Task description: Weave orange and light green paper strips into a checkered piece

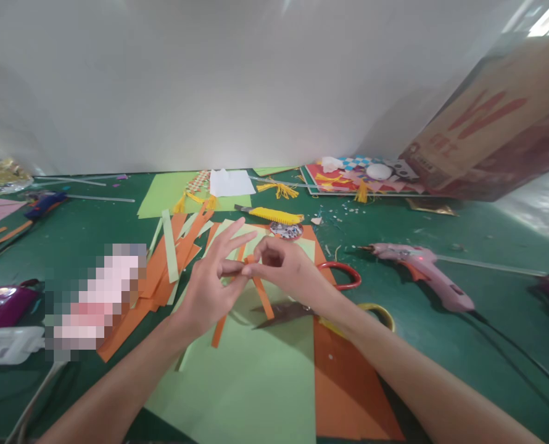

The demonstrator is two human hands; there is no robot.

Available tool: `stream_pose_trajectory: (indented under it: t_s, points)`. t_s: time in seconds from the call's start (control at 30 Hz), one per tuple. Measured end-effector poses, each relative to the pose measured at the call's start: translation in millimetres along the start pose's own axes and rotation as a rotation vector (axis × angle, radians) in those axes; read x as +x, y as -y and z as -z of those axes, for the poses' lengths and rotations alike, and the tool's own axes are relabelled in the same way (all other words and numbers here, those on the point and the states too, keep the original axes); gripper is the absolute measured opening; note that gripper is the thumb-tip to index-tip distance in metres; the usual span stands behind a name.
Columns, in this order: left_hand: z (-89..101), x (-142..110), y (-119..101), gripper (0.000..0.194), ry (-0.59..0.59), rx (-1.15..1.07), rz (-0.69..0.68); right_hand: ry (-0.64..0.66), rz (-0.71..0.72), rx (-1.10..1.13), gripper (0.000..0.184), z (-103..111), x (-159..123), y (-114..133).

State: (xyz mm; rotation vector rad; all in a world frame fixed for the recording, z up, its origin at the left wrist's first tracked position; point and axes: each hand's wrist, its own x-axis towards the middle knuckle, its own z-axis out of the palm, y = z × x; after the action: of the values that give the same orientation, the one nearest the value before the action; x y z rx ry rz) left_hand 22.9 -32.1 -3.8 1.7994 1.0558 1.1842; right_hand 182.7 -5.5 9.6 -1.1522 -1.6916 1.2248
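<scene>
My left hand (212, 280) and my right hand (286, 265) meet over the light green paper sheet (256, 382). Pinched between the thumbs and index fingertips of both is a narrow orange paper strip (263, 298), its loose end hanging down toward me. On my left hand the other fingers stretch up and apart, while those of my right hand curl in. A second orange strip (219, 331) shows below my left hand. Under my right wrist lie scissors with a red handle loop (348, 277) and a yellow one; the blades are partly hidden.
Orange and pale green strips (156, 277) are piled at left, beside a pixelated object (99, 302). A pink glue gun (422, 265) with a cord lies at right. Behind my hands is a yellow utility knife (274, 214). A paper bag (491, 123) stands at back right.
</scene>
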Motion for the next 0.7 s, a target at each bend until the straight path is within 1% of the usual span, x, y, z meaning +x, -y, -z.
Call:
stream_pose_trajectory:
  t_s: [0.13, 0.2, 0.23, 0.3, 0.37, 0.4, 0.5, 0.57, 0.7]
  points:
    - [-0.6, 0, -4, 0.063, 0.024, -0.073, 0.058, 0.038, -0.036, 0.092, 0.033, 0, -1, 2]
    - [-0.2, 3, -9, 0.061, 0.022, -0.187, 0.117, 0.027, -0.036, 0.155, 0.035, 1, -1, 3]
    - [0.4, 5, -11, 0.058, 0.026, -0.256, 0.161, 0.017, -0.034, 0.188, 0.036, 2, -1, 3]
    - [1.9, 8, -15, 0.041, 0.036, -0.384, 0.284, -0.013, -0.039, 0.255, 0.037, 3, -1, 3]
    - [3.6, 11, -17, 0.021, 0.072, -0.478, 0.384, -0.041, -0.06, 0.322, 0.039, 4, 0, 3]
    - [4.2, 12, -17, 0.015, 0.103, -0.516, 0.419, -0.045, -0.07, 0.362, 0.039, 4, 0, 2]
    - [5.2, 13, -15, 0.014, 0.204, -0.62, 0.476, 0.002, -0.099, 0.498, 0.04, 3, -2, 2]
    - [5.0, 12, -13, 0.015, 0.241, -0.672, 0.494, 0.039, -0.124, 0.575, 0.04, 1, -3, 2]
    - [4.3, 11, -12, 0.018, 0.223, -0.718, 0.536, 0.044, -0.153, 0.63, 0.038, -3, -4, 4]
